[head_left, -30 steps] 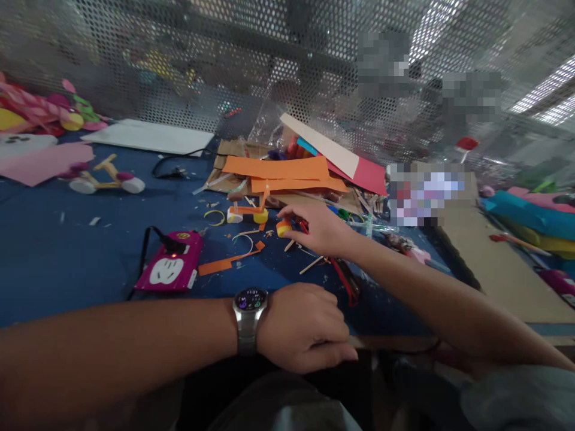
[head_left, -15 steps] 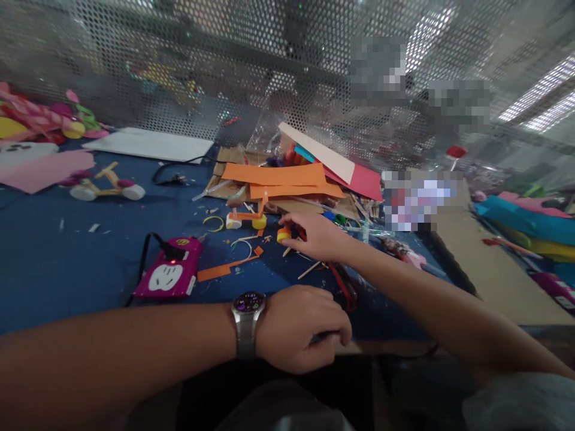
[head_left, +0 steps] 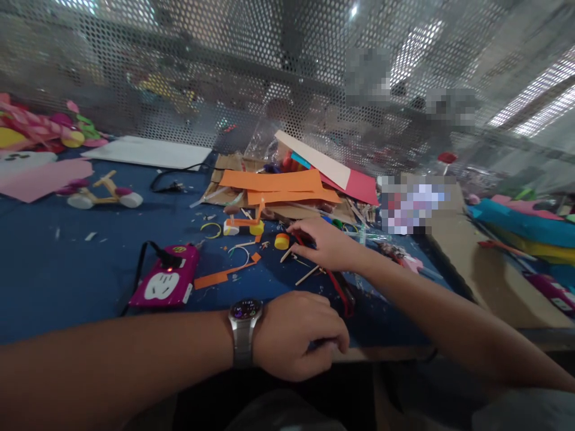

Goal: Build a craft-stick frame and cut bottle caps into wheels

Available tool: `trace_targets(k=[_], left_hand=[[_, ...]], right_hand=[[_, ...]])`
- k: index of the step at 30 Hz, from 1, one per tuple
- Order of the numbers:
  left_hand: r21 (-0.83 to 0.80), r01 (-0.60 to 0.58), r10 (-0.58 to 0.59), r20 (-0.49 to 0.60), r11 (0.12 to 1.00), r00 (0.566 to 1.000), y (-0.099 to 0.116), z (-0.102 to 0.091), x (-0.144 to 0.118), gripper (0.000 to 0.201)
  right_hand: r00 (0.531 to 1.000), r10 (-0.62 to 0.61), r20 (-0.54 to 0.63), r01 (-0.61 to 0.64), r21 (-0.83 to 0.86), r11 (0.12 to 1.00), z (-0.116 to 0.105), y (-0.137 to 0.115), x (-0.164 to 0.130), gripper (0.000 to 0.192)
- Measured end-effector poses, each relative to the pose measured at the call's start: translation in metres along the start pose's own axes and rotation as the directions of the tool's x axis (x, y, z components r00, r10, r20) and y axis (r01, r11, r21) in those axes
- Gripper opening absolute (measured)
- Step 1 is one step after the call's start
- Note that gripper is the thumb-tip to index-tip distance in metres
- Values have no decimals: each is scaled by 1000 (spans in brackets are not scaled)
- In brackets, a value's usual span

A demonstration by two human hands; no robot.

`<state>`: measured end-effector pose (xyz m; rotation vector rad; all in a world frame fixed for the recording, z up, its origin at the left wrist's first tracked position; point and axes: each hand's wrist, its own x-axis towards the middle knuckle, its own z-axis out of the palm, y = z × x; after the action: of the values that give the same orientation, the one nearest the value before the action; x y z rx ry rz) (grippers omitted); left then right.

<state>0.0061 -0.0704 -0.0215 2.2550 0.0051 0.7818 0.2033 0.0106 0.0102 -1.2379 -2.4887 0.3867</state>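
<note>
My right hand (head_left: 330,244) reaches over the blue table with thumb and fingers apart. Just left of its fingertips, a small yellow and orange round piece (head_left: 282,241) sits untouched on the table. Thin wooden sticks (head_left: 307,275) lie below the hand, and a red and black tool (head_left: 344,294) lies partly under its wrist. My left hand (head_left: 299,335), with a watch (head_left: 245,309) on the wrist, is at the table's front edge with its fingers curled. What it holds, if anything, is hidden. A small orange model with white and yellow wheels (head_left: 244,225) stands left of the round piece.
A magenta power box (head_left: 167,281) with a plugged-in cord stands on the left. Behind it is a wooden toy scooter (head_left: 105,191). Orange paper strips (head_left: 274,181) lie on a pile of scraps at the back, before a perforated metal screen (head_left: 179,78). Cardboard (head_left: 476,275) lies right.
My right hand has drawn slightly right, away from the yellow and orange round piece, leaving it on the table. My left hand stays curled near the front edge. The view has shifted slightly.
</note>
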Motion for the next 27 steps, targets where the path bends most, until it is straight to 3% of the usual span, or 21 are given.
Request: trace_targets(k=[4,10,19,27], left_hand=[[20,-11,11,12,1000,1000,-1,1,-1,16],[44,17,-19,33,999,999,-2,2,-3,15],[60,13,-14,22,998,1000,-6,4,-5,15],[55,15,-17,27,998,1000,-7,6,-7,16]], right_hand=[[1000,-20,-22,19,-48,999,-6,14,-1,24],[998,-15,-68,5,-145,989,-14,39,5,23],[996,66,-67,-81,-264,961,-26,92,44,37],[980,155,-121,-185,-297,937,-61,109,61,57]])
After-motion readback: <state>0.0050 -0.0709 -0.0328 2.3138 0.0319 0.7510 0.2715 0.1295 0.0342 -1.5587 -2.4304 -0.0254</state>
